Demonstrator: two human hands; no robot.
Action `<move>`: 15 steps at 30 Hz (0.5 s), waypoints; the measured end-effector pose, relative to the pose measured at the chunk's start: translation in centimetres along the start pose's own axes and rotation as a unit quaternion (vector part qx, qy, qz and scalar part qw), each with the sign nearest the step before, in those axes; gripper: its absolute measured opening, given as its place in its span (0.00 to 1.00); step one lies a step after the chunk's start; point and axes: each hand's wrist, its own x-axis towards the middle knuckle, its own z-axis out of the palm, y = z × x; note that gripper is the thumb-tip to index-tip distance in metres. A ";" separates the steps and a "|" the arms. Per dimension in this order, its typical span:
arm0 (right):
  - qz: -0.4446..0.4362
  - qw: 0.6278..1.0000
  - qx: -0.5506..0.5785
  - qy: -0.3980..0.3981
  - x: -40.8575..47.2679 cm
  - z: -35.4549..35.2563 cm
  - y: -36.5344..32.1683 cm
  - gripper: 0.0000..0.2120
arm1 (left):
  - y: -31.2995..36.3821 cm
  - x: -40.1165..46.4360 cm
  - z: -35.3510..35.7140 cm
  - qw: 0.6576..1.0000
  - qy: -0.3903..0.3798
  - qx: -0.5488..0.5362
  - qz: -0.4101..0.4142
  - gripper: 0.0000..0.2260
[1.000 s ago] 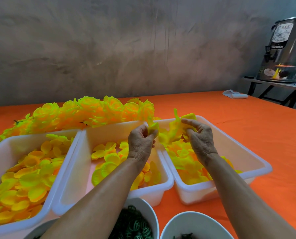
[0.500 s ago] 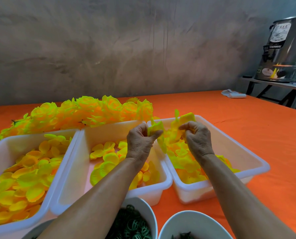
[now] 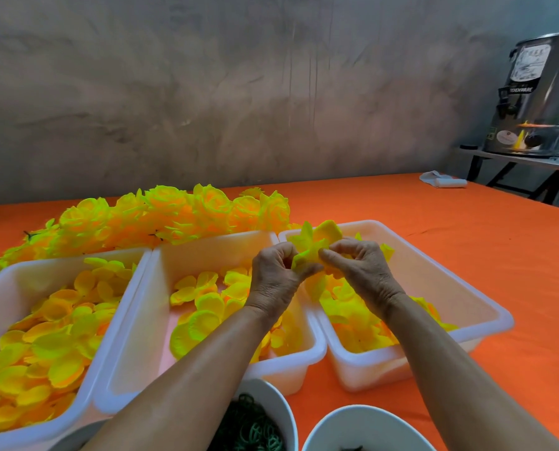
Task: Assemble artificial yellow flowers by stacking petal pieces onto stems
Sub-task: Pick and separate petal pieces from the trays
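Petal pieces (image 3: 317,245) are pinched by both hands above the right tray (image 3: 486,307).
If the left hand (image 3: 276,275) or right hand (image 3: 362,271) slackens, pieces may slip.

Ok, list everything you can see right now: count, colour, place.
bins: three, white, side by side on the table, each holding loose yellow petals
finished flowers: a heap, yellow, behind the left and middle bins
bowls: two plainly seen, white, near edge; the left one holds green rings
petal piece: a small bunch, yellow, held above the gap between the middle and right bins
table: one, orange cover
cloth: one, white, far right of the table
urn: one, steel, on a side stand at right
left hand: pinches the petal piece
right hand: pinches the petal piece
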 end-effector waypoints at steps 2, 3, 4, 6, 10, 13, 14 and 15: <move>0.027 0.996 0.022 0.078 0.4 -0.5 0.4 0.11 | 0.0 0.2 -0.1 1.000 0.018 -0.013 -0.009 0.18; 0.038 0.992 0.029 0.120 0.7 -0.8 0.7 0.12 | 0.1 0.3 -0.2 0.999 0.039 -0.025 -0.017 0.16; 0.044 0.987 0.026 0.155 0.9 -1.0 0.9 0.13 | 0.1 0.4 -0.3 0.997 0.065 -0.041 -0.028 0.14; 0.048 0.979 -0.005 0.197 1.2 -1.3 1.3 0.12 | 0.1 0.7 -0.6 0.990 0.116 -0.068 -0.049 0.10; 0.076 0.952 -0.098 0.279 1.7 -1.9 2.1 0.13 | -0.3 1.2 -1.0 0.981 0.164 -0.075 -0.067 0.07; 0.075 0.943 -0.108 0.305 1.6 -2.1 2.1 0.13 | -0.4 1.2 -1.1 0.980 0.185 -0.045 -0.065 0.06; 0.070 0.944 -0.111 0.304 1.6 -2.0 2.0 0.12 | -0.4 1.1 -1.1 0.979 0.190 -0.034 -0.060 0.07; 0.065 0.944 -0.111 0.305 1.5 -2.0 2.0 0.12 | -0.3 1.1 -1.1 0.980 0.191 -0.027 -0.056 0.07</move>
